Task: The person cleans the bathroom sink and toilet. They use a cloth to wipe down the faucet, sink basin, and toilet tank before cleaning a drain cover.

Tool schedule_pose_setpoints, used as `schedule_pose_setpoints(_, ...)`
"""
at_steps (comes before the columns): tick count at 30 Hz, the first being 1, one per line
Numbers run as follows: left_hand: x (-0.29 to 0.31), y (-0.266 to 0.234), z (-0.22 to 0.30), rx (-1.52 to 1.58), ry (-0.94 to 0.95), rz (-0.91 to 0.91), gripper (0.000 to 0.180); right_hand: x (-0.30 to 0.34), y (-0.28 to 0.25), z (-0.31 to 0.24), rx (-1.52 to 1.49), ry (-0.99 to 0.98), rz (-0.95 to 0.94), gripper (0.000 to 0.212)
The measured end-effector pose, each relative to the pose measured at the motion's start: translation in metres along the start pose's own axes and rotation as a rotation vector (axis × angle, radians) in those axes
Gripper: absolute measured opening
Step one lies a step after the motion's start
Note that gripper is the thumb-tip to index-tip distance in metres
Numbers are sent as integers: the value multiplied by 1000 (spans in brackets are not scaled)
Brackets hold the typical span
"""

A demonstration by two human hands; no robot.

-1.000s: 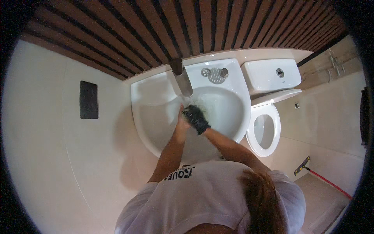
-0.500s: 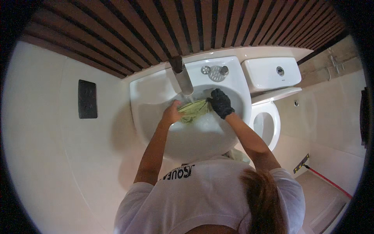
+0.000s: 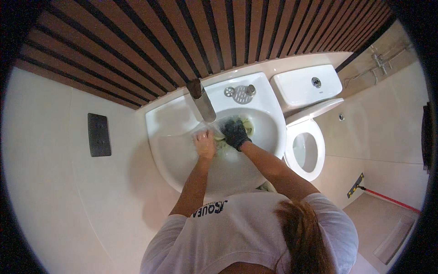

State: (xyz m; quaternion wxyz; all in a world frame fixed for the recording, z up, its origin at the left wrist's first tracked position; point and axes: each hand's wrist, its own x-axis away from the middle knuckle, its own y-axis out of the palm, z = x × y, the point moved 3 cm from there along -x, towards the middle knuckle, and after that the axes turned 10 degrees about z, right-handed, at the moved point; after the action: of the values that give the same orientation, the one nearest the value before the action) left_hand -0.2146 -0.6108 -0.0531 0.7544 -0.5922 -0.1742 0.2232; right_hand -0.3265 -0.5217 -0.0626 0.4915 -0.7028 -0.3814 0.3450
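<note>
A wet yellow-green cloth (image 3: 247, 126) lies bunched in the white sink basin (image 3: 182, 160), under the running tap (image 3: 205, 106). My right hand (image 3: 235, 133), in a black glove, is closed on the cloth, which shows on both sides of the glove. Just left of it, my bare left hand (image 3: 205, 144) is low in the basin beside the cloth's near end. Water and motion smear the left fingers, so their grip is unclear.
On the sink's back ledge are a round slotted grey piece (image 3: 242, 94) and a small metal knob (image 3: 250, 90). To the right stands a white toilet (image 3: 320, 150) with its lid up. A red-handled squeegee (image 3: 356, 185) leans at the far right; a black wall plate (image 3: 99, 134) is at left.
The cloth, stretched between both hands under the tap, is now bunched lower in the basin. My right hand has moved left and down onto it; my left hand has also dropped lower.
</note>
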Motion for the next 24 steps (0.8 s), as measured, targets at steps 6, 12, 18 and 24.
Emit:
schedule_pose_setpoints(6,18,7,-2,71,-20,97,54,12,16,1,26,44,157,37)
schedule_pose_setpoints(12,-3,-24,21,707,39,-70,66,-2,-126,-32,-179,-149,-264,24)
schedule_pose_setpoints(18,-10,-39,33,1028,-44,-215,59,-6,-231,-46,-467,-601,227,23)
schedule_pose_setpoints(24,-5,-53,37,1209,-80,-317,51,-4,-325,-55,-651,-323,95,23)
